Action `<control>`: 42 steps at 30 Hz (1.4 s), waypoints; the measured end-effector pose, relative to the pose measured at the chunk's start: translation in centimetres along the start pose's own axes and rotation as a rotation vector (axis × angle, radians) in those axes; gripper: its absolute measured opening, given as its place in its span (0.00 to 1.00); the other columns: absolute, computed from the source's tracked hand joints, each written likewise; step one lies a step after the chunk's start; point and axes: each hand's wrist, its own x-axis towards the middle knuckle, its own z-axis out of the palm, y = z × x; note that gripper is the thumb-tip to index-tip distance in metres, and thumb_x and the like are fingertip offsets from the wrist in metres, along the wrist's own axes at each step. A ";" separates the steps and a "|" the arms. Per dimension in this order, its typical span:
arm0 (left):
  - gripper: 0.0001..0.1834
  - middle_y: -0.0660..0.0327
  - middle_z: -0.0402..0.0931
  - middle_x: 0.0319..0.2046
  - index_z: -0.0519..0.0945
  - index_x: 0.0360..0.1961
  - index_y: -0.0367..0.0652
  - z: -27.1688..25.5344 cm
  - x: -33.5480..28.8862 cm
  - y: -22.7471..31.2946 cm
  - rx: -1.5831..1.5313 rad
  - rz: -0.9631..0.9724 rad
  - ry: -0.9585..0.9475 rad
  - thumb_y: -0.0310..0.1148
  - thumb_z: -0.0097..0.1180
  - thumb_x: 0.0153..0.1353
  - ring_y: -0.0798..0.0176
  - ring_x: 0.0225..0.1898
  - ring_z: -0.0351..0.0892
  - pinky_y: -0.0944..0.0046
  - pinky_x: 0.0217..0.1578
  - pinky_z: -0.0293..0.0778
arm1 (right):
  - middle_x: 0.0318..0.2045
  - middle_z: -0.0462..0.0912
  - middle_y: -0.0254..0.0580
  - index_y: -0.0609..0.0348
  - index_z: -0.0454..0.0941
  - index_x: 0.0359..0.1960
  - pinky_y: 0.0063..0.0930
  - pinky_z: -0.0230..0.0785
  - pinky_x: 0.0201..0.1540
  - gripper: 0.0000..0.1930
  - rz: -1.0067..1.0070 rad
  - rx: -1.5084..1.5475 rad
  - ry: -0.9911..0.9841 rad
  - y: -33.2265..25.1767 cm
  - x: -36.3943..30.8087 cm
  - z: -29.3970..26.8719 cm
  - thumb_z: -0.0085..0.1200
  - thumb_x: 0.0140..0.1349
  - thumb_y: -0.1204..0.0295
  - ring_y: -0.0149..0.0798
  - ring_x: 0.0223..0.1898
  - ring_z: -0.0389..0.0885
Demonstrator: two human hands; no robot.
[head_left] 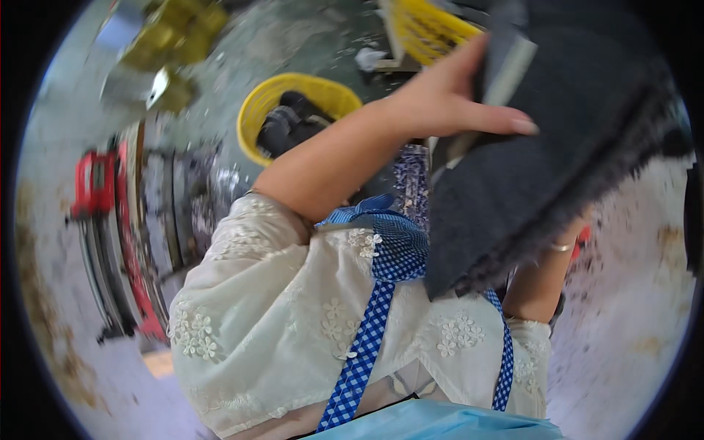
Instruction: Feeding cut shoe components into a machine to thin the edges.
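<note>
A large dark grey piece of thick cloth [528,176] with a fuzzy, furry edge is held up across the right side of the head view. My left hand [455,99] grips its upper left part, thumb lying across the front and the other fingers mostly behind it. Beside the thumb, a pale strip [511,72] shows on the cloth. My right hand [577,229] is almost wholly hidden behind the furry edge. Only the wrist, with a bracelet [560,248], and the forearm show, so its fingers cannot be made out.
A yellow basket [253,110] holding dark pieces stands on the floor beyond my left arm. Another yellow basket [433,29] is farther back, partly covered by the cloth. Red-and-grey machinery [95,183] stands at the left. Yellowish metal shapes [172,44] lie at the far left.
</note>
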 end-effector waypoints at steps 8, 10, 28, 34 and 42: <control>0.33 0.53 0.63 0.60 0.57 0.62 0.37 -16.2 -27.8 -1.0 -0.276 -0.342 1.198 0.30 0.57 0.58 0.56 0.60 0.65 0.58 0.60 0.62 | 0.61 0.65 0.46 0.65 0.52 0.66 0.28 0.54 0.64 0.45 0.500 -0.302 -0.802 15.4 14.0 30.9 0.65 0.49 0.67 0.37 0.61 0.64; 0.30 0.53 0.63 0.60 0.59 0.62 0.39 -9.8 -33.1 -3.8 -0.418 -0.450 1.503 0.31 0.56 0.60 0.56 0.59 0.65 0.57 0.57 0.65 | 0.62 0.64 0.47 0.65 0.53 0.66 0.29 0.52 0.65 0.40 0.637 0.002 -0.948 22.4 8.0 30.7 0.61 0.53 0.70 0.38 0.62 0.63; 0.41 0.50 0.65 0.57 0.60 0.61 0.37 -23.9 -31.0 -24.9 0.205 -1.312 1.468 0.53 0.60 0.55 0.54 0.59 0.64 0.56 0.54 0.65 | 0.39 0.82 0.48 0.63 0.70 0.54 0.35 0.72 0.41 0.30 0.582 -1.148 -0.511 40.7 19.1 21.3 0.59 0.54 0.55 0.46 0.37 0.81; 0.32 0.54 0.72 0.48 0.69 0.53 0.36 -23.7 -24.8 -25.7 0.424 -1.143 1.162 0.44 0.65 0.52 0.59 0.49 0.71 0.63 0.49 0.67 | 0.38 0.79 0.51 0.62 0.73 0.43 0.40 0.70 0.44 0.23 0.485 -1.061 -0.328 30.5 9.2 10.8 0.59 0.54 0.57 0.51 0.40 0.78; 0.18 0.59 0.78 0.33 0.77 0.42 0.36 -15.7 -25.2 -28.7 0.370 -1.266 0.763 0.38 0.61 0.56 0.64 0.36 0.77 0.65 0.38 0.72 | 0.37 0.81 0.50 0.68 0.72 0.48 0.33 0.73 0.42 0.27 0.746 -0.827 -0.107 31.6 -5.3 7.7 0.63 0.52 0.62 0.43 0.37 0.81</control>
